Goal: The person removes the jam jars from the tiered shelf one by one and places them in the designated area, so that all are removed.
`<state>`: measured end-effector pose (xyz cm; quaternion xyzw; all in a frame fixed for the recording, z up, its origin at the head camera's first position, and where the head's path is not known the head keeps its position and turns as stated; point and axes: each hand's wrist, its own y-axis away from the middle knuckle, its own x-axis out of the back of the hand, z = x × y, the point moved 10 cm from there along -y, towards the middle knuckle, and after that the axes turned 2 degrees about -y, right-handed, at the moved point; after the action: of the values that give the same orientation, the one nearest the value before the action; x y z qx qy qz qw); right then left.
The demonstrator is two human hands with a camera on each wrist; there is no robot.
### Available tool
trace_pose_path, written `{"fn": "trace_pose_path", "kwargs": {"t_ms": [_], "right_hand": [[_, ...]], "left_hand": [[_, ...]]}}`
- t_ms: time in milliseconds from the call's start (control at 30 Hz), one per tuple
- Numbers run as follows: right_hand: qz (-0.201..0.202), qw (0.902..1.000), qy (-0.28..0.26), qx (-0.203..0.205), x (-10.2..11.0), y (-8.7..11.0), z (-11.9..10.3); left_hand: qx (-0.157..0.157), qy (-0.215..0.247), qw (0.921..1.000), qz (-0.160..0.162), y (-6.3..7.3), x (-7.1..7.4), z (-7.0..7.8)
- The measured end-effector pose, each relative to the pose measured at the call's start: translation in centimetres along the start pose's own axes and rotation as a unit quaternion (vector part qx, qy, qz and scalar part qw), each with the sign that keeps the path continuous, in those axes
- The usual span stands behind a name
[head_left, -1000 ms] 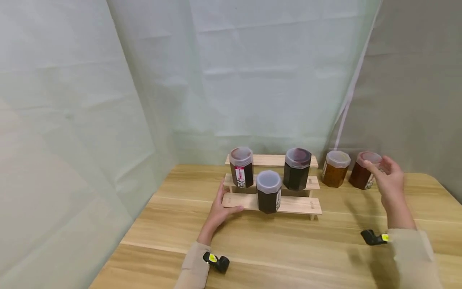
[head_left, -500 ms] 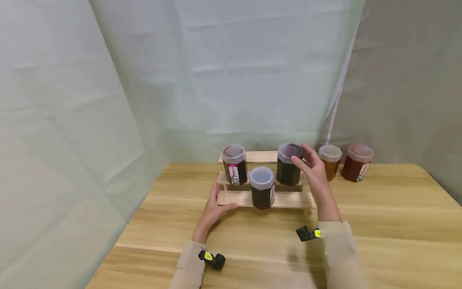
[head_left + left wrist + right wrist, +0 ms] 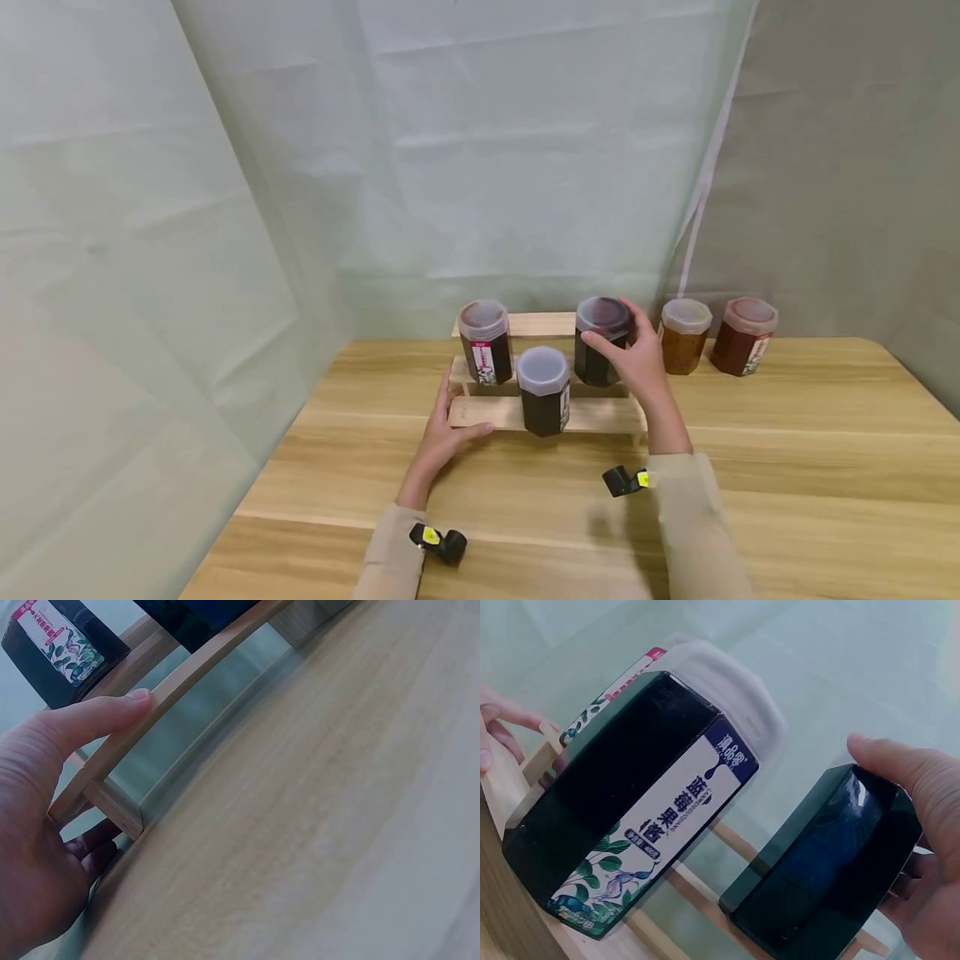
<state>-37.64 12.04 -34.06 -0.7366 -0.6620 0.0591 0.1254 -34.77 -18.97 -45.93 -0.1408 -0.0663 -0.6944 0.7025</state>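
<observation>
My left hand [image 3: 442, 433] holds the left end of a wooden tiered display stand [image 3: 480, 411], thumb on the front of the lowest step and fingers behind its end. On the middle step at the right stands a dark jam jar [image 3: 597, 360]; my right hand [image 3: 641, 354] grips it near the lid, thumb in front and fingers round the far side. The right wrist view shows this jar [image 3: 817, 862] close up. Another dark jam jar [image 3: 545, 408], with a white blueberry-jam label [image 3: 660, 825], sits mid-length on the lowest step. A third jam jar [image 3: 489, 358], pink-and-white labelled, stands at the middle step's left.
Right of the stand, an amber jam jar [image 3: 683, 346] and a red-brown jam jar [image 3: 742, 343] stand on the wooden table [image 3: 525, 517]. Pale cloth [image 3: 510, 167] hangs close behind the stand, and another pale sheet [image 3: 135, 317] hangs along the left side.
My right hand has left the red-brown jar, come left to the dark jar on the stand and closed round it. My left hand has kept its hold; the head view has shifted slightly.
</observation>
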Motion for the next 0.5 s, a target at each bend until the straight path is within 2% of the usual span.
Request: {"fn": "trace_pose_path", "kwargs": {"t_ms": [167,500], "right_hand": [[0.012,0.9999,-0.005,-0.001,0.23,-0.02,0.14],[0.062,0.9979,-0.018,-0.001,0.89,-0.17,0.28]], "left_hand": [[0.005,0.000,1.0000,-0.004,-0.08,-0.16,0.02],[0.008,-0.005,1.0000,0.000,-0.07,0.06,0.15]]}}
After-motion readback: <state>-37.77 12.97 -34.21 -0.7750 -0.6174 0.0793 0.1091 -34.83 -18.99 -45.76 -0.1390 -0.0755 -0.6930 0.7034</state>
